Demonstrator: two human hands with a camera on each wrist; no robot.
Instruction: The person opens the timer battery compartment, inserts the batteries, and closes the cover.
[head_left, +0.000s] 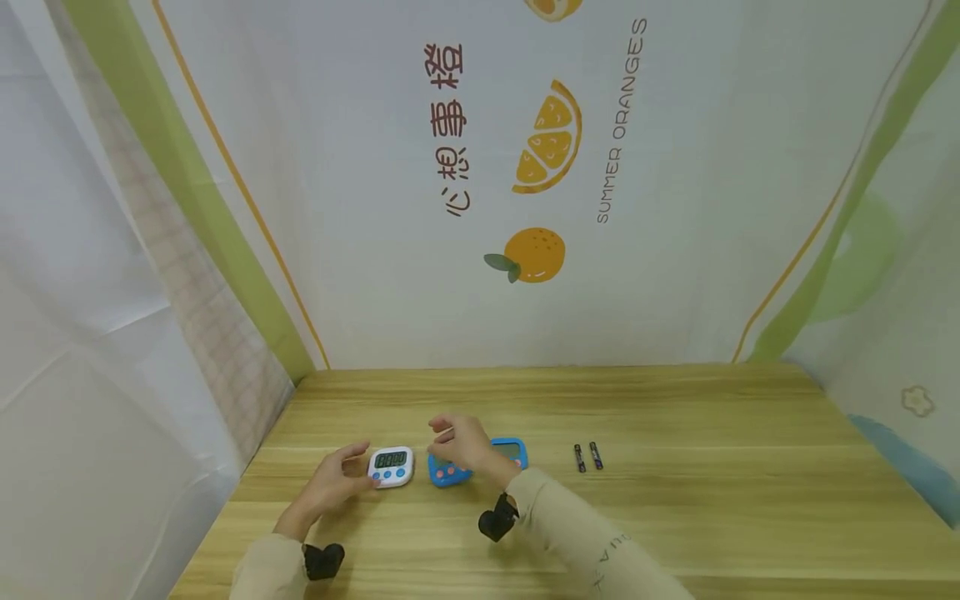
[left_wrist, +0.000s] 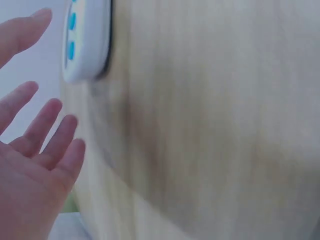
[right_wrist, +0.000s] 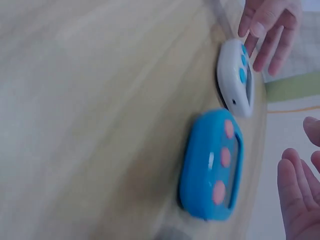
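My right grip [head_left: 467, 446]: fingers loosely extended, over the first blue timer [head_left: 450, 480], pink-buttoned; contact, I cannot tell.
My left grip [head_left: 330, 483]: thumb and fingers apart, at the left side of the white timer [head_left: 391, 467], blue-buttoned, digits displayed.
Second blue timer [head_left: 510, 450]: right of the first, partly hidden.
Two batteries [head_left: 580, 458]: side by side, farther right.
Wooden table [head_left: 675, 500]: carries all timers and batteries.
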